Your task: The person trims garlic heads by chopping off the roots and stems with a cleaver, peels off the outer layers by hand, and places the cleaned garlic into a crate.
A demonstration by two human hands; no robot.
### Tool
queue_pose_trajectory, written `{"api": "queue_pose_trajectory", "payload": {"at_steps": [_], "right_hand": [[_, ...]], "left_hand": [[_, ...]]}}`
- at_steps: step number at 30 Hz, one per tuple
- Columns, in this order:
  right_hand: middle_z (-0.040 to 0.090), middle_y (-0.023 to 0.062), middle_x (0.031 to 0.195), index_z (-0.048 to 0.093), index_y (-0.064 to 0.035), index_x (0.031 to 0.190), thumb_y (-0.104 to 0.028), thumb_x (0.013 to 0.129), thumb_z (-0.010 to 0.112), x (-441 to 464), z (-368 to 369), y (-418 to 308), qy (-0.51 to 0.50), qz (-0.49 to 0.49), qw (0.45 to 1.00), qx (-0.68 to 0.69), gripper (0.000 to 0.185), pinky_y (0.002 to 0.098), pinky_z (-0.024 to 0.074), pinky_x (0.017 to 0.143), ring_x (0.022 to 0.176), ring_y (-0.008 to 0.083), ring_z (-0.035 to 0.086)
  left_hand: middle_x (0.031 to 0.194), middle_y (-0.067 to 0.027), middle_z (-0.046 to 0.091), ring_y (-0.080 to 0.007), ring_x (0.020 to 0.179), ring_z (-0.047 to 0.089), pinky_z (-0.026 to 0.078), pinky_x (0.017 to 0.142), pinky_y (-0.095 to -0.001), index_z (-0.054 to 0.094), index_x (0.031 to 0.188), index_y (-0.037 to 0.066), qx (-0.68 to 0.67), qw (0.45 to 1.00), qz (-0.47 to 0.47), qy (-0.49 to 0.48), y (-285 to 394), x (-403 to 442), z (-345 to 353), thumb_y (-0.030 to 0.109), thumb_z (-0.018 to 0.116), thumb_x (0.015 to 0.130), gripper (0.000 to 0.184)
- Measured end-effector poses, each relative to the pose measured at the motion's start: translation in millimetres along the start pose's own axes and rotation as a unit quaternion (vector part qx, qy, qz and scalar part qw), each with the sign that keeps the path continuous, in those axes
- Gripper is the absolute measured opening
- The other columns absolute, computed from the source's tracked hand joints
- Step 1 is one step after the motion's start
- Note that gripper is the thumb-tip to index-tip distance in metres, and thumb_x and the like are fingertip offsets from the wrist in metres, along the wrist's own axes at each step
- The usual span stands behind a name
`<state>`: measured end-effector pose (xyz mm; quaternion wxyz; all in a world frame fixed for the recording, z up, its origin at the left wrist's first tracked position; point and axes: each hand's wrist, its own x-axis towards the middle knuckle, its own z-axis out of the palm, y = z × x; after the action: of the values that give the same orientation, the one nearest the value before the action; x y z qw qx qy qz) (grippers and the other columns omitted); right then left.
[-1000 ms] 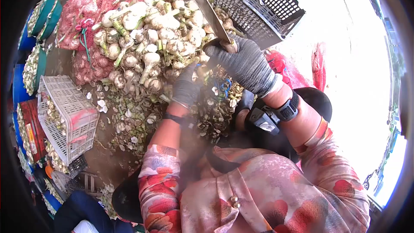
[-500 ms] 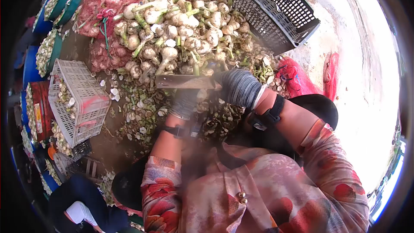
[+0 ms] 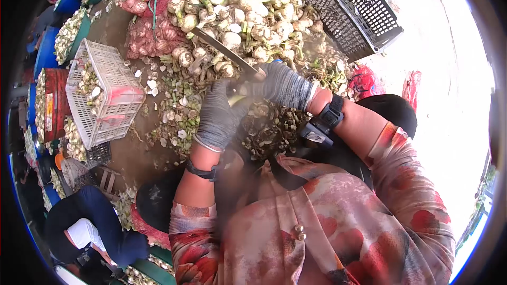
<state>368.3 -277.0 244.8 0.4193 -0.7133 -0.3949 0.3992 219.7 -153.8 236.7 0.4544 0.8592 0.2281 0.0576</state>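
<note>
My right hand (image 3: 288, 85), in a grey knit glove, is closed around the handle of a knife (image 3: 224, 50). The blade slants up and left over the front of a heap of garlic bulbs (image 3: 264, 21) with cut green stems. Close beside it, my gloved left hand (image 3: 217, 116) is closed on a garlic bulb (image 3: 237, 98), only a pale part of which shows between the fingers. The two hands meet in front of my chest, below the heap. A blur covers the area between them, so exact contact of blade and bulb is unclear.
Garlic skins and trimmings (image 3: 182, 121) litter the ground below the heap. Red mesh sacks (image 3: 150, 37) lie at its left, a black crate (image 3: 359, 10) at its right. A white crate (image 3: 108, 105) holds garlic. Another person (image 3: 95, 227) sits at lower left near filled tubs.
The knife has turned from level to slanting up and left. My left hand has come out from under the blade and shows more clearly. The whole view has shifted slightly.
</note>
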Motion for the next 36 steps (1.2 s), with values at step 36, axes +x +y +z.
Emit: {"api": "queue_pose_trajectory", "payload": {"at_steps": [36], "right_hand": [[0.067,0.0183,0.075,0.063,-0.0046,0.101,-0.03,0.088,0.056,23.5,-51.1,91.4,0.041,0.158,0.919,-0.36,0.029,0.0426,0.0519,0.066,0.073,0.0342,0.066]], "left_hand": [[0.096,-0.0074,0.058,-0.0173,0.09,0.057,0.047,0.084,-0.0324,0.049,0.108,0.005,-0.043,0.988,0.078,0.127,-24.6,-15.9,-49.9,0.011,0.075,0.071,0.045]]}}
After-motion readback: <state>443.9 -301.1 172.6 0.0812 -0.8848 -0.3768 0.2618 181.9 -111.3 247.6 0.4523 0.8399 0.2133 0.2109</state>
